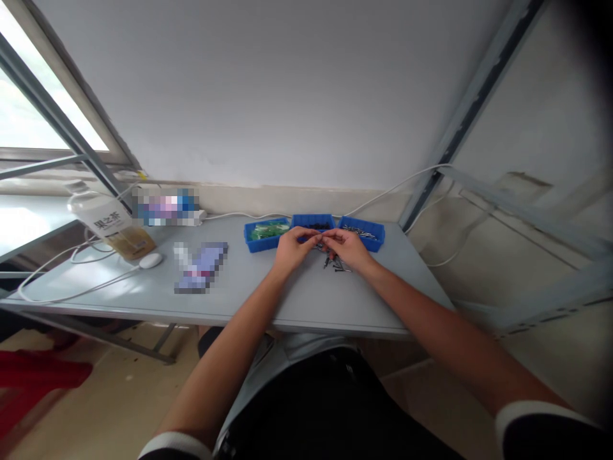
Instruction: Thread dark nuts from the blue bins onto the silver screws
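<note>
My left hand [294, 248] and my right hand [347, 248] meet fingertip to fingertip above the table, just in front of three blue bins. Both are pinched closed; whatever sits between the fingertips is too small to make out. Under my right hand lies a small pile of dark screws [341, 265]. The left blue bin [263, 245] contains green pieces that look like small packets. Black small parts fill the middle blue bin [311, 218], partly hidden by my hands. In the right blue bin [378, 243] are silvery screw-like parts.
A large bottle [112, 220] stands at the table's left, beside a white computer mouse [151, 260] with its cable. A blurred-out flat object [204, 268] lies nearer the middle. A white cable [383, 188] runs along the wall. A red stool [43, 377] is at lower left.
</note>
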A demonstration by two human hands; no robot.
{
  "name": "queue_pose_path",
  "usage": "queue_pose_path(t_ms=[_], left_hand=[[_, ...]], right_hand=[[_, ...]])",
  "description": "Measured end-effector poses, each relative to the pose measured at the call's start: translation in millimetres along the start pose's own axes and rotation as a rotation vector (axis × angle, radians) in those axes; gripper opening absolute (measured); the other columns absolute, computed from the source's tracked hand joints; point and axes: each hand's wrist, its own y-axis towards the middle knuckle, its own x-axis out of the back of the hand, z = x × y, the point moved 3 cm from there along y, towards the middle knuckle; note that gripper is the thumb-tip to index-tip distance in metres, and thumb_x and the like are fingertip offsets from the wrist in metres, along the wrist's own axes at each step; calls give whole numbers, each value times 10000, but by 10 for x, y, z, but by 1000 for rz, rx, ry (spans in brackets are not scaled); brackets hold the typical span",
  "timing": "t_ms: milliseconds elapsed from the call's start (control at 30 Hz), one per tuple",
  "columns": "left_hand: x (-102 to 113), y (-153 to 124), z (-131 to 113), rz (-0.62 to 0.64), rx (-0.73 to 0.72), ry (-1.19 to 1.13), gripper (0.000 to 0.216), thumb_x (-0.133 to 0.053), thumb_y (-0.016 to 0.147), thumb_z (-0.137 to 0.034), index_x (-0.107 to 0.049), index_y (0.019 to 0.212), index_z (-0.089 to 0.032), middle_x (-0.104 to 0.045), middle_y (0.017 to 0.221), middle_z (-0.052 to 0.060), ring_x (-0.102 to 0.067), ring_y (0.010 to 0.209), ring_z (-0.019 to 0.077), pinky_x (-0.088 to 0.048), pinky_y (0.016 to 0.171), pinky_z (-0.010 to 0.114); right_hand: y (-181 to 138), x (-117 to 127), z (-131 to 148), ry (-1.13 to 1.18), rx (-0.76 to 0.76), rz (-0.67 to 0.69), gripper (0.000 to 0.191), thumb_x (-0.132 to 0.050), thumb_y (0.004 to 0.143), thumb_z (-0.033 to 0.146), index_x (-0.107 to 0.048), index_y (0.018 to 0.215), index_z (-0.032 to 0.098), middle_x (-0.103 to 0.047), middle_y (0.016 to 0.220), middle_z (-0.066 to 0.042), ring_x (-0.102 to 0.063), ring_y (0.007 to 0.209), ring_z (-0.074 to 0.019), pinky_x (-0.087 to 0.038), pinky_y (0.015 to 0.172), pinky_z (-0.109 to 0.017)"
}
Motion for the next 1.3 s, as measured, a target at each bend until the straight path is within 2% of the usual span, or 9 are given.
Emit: queue_pose_path(t_ms=[133, 333, 467, 633, 833, 967, 1067, 1300], left_hand=[[-23, 3, 5, 11, -30, -14, 272, -754, 889, -466, -815, 1026, -239, -775, 1068, 81, -713, 1016, 233, -555, 835, 342], [-20, 7, 10, 16, -55, -24, 279, -781, 869, -457, -809, 1047, -244, -758, 1119, 83, -700, 1055, 229, -555, 861, 344], [-16, 11, -14, 26, -72, -5, 249, -780, 870, -441, -811, 1022, -246, -746, 1103, 77, -695, 1023, 217, -551, 846, 338], [-37, 2, -16, 52, -63, -3, 263, -776, 872, -465, -813, 1030, -259, -740, 1113, 73, -697, 1023, 215, -558, 841, 334], [-28, 5, -21, 15, -63, -4, 266, -777, 867, -475, -811, 1016, -257, -751, 1118, 72, -700, 1053, 221, -561, 862, 340], [-27, 10, 47, 15, 36, -69, 312, -750, 882, -496, -801, 1049, -238, -791, 1086, 73, -733, 1008, 235, -570, 903, 368], [-36, 12, 107, 28, 104, -103, 372, -754, 863, -535, -800, 1043, -213, -806, 1023, 87, -750, 929, 246, -585, 854, 374], [-34, 11, 93, 19, 85, -85, 358, -768, 845, -524, -809, 1015, -212, -807, 984, 80, -745, 911, 236, -584, 849, 362]], right_hand=[[-7, -46, -15, 45, -33, 28, 378, -843, 761, 473, -741, 985, 186, -758, 888, -72, -706, 734, -185, -541, 476, -242], [-8, -23, -9, 50, -22, -15, 386, -842, 761, 461, -750, 1000, 171, -756, 862, -70, -694, 694, -169, -510, 461, -230], [-18, 4, 16, -35, -13, -16, 408, -820, 787, 468, -773, 1060, 169, -758, 857, -65, -651, 620, -141, -525, 482, -246], [-13, 5, -8, -62, -23, 22, 401, -810, 792, 482, -778, 1046, 174, -748, 815, -47, -576, 521, -106, -519, 470, -253], [-10, -14, -2, -37, -20, 13, 391, -771, 835, 474, -754, 1097, 184, -740, 877, -66, -672, 693, -162, -518, 484, -236], [-21, 1, 67, -21, 2, -34, 403, -704, 888, 533, -726, 1122, 206, -718, 954, -69, -688, 809, -186, -512, 485, -223], [-32, 1, 108, -4, 8, -25, 449, -667, 901, 597, -720, 1124, 212, -712, 997, -72, -681, 817, -180, -507, 492, -218], [-11, 31, 67, -42, 6, -79, 433, -748, 830, 600, -717, 1004, 204, -724, 886, -60, -684, 778, -193, -503, 494, -238]])
